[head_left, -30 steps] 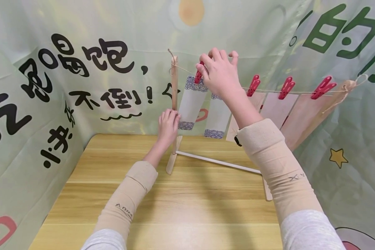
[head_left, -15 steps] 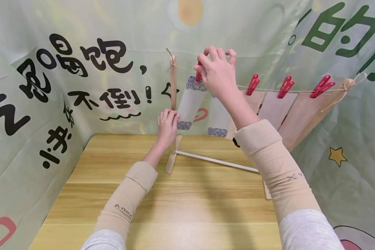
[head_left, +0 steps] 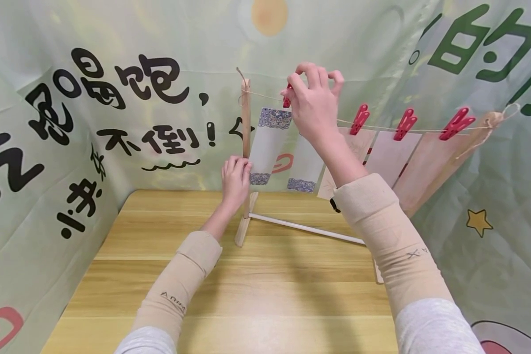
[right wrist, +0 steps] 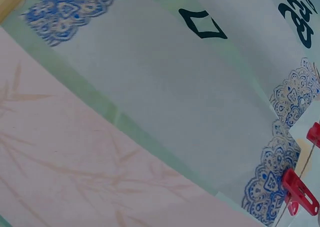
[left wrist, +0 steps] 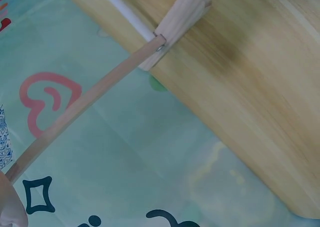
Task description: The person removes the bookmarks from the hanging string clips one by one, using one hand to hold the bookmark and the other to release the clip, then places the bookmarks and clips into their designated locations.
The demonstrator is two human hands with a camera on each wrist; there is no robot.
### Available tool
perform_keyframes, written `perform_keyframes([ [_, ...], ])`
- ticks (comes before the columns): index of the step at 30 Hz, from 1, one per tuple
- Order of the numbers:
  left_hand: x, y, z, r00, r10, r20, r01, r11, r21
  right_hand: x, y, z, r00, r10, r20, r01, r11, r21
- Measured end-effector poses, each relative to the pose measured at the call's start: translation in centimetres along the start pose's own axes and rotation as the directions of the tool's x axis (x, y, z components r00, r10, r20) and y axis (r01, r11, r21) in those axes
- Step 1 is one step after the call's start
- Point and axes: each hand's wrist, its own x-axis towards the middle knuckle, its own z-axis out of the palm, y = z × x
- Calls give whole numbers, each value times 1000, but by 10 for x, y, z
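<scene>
My left hand (head_left: 236,182) grips the left wooden post (head_left: 246,120) of a small drying stand. In the left wrist view, only a bit of that hand (left wrist: 12,207) shows, at the end of the post. Up at the string (head_left: 262,95), my right hand (head_left: 316,101) pinches a red clothespin (head_left: 286,102), mostly behind its fingers. The nearest paper strip (head_left: 267,147), white with blue lace-patterned ends, has its top edge just below that clothespin. A second such strip (head_left: 307,162) hangs beside it, its top behind my right hand; in the right wrist view, a red clothespin (right wrist: 300,191) is on it.
Three more red clothespins, one of them the middle clothespin (head_left: 405,124), hold pinkish and white sheets (head_left: 389,150) farther right on the string. A white bar (head_left: 307,228) joins the stand's feet on the wooden table (head_left: 256,300). Printed cloth (head_left: 181,29) surrounds the table.
My right hand has moved slightly up and right, and the clothespin has lifted from overlapping the first strip's top to just above it. The strip has shifted slightly left; my left hand stays.
</scene>
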Motion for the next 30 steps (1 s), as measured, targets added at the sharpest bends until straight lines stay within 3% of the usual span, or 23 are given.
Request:
perform_keyframes([
  [5, -3, -3, -2, 1000, 5, -5, -5, 1000, 11, -2, -1, 0, 994, -18, -110, 19, 1000, 10],
  [9, -7, -4, -5, 1000, 1, -7, -1, 1000, 9, -4, -1, 0, 989, -27, -146, 29, 1000, 11],
  [21, -15, -8, -13, 1000, -10, -7, 10, 1000, -1, -10, 0, -4, 989, 12, -150, -7, 999, 33],
  [30, -27, -12, -23, 999, -36, -13, 36, 999, -5, -26, -3, -12, 992, -44, -122, 49, 998, 37],
])
